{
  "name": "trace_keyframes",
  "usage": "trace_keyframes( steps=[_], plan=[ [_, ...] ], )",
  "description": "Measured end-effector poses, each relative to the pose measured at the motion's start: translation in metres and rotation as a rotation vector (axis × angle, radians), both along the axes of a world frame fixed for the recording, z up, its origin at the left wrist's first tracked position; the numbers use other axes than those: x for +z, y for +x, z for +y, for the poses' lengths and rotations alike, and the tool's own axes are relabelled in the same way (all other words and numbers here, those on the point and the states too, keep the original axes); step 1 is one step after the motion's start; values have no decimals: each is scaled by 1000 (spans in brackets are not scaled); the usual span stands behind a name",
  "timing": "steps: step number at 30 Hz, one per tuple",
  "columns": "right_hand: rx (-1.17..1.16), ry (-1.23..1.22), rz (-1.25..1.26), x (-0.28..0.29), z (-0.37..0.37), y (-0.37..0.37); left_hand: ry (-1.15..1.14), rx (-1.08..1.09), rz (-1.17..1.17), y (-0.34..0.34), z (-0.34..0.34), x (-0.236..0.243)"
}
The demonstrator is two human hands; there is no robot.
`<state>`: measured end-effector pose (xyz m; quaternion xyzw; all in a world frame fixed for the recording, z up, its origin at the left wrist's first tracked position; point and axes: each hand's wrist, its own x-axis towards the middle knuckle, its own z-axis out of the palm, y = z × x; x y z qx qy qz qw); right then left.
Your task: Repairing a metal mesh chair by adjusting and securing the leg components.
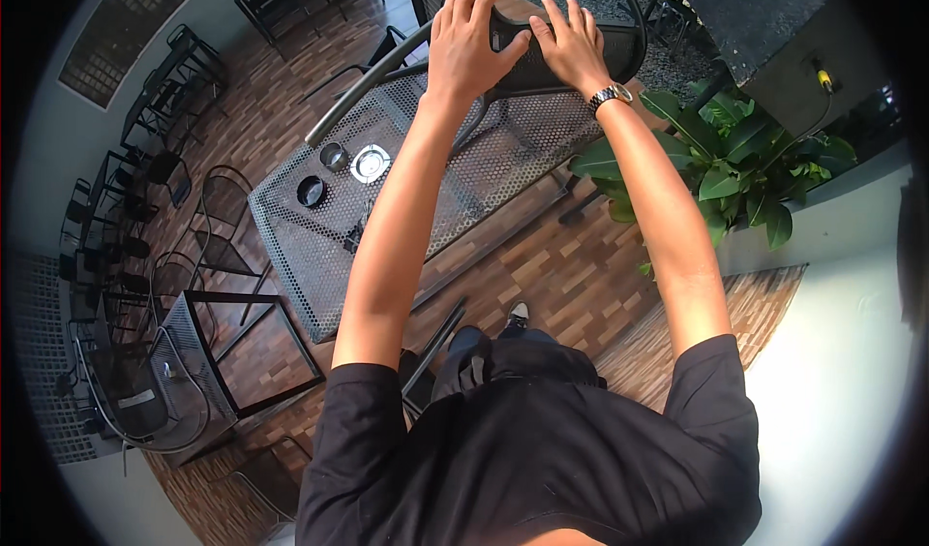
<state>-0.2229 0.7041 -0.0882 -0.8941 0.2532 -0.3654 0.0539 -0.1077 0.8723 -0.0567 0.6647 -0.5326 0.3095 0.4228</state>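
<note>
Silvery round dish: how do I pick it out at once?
Find the big mesh-topped table in mid-view. On it, just left of the person's left forearm, sit three round vessels. The silvery dish is the bright one nearest that forearm; the two bowls beside it are dark.

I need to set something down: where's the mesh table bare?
The mesh table looks bare between the black dish and its near-left corner, and along the near edge right of the left forearm. It's crowded where the grey dish and silver dish cluster, and at the far side, by the left hand, right hand and dark chair.
</note>
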Motion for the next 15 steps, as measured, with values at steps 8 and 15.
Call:
trace_keyframes(
  steps=[8,15],
  plan=[
    [27,-18,-3,27,-58,36,121,212,9,43,-58,17],
    [-21,-144,2,39,-168,50,312,293,234,71,-140,16]
  ],
)
